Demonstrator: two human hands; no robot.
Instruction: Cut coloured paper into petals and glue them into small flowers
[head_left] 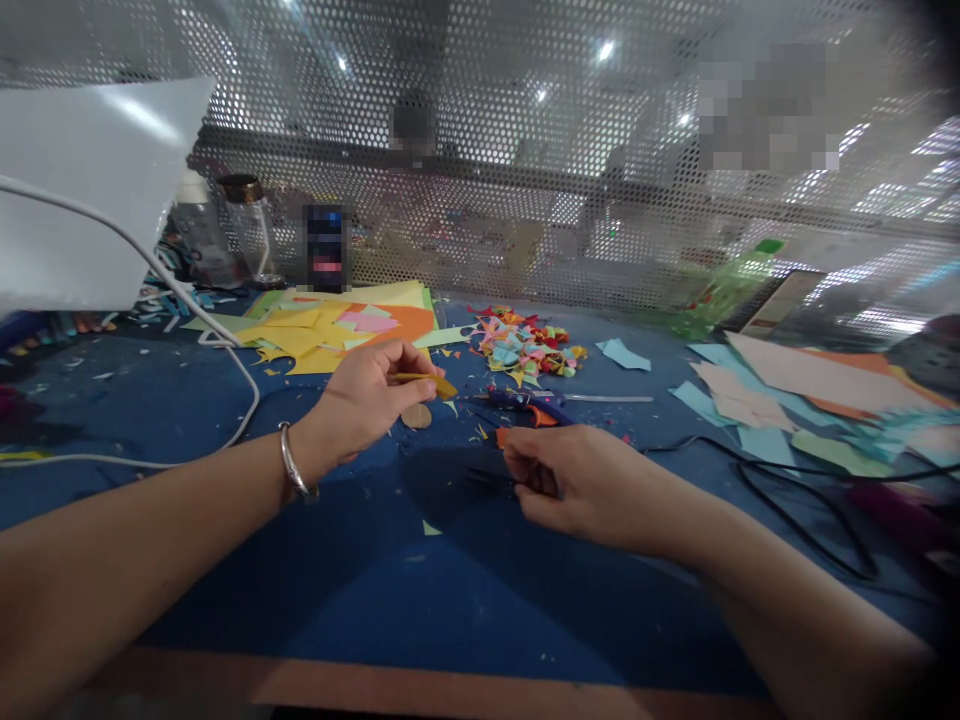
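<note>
My left hand [360, 395], with a silver bangle at the wrist, pinches a small folded piece of yellow paper [427, 384] between thumb and fingertips. To the right and slightly nearer, the fingers of my right hand [559, 475] are closed round a dark tool with two thin points, which looks like scissors [489, 477]; its grip is hidden by my fingers. The points are apart from the yellow paper. A round tan disc [415, 416] lies just below my left fingertips. Beyond my right hand rests a dark blue glue gun [525, 402] with an orange trigger and a clear glue stick [611, 399].
Yellow and orange sheets [405, 310] lie at the back left, beside a heap of small coloured paper pieces [525, 342]. Light blue and pale sheets [787, 390] spread at the right. A white cable [251, 390] and a black cable [765, 490] cross the blue table [360, 600].
</note>
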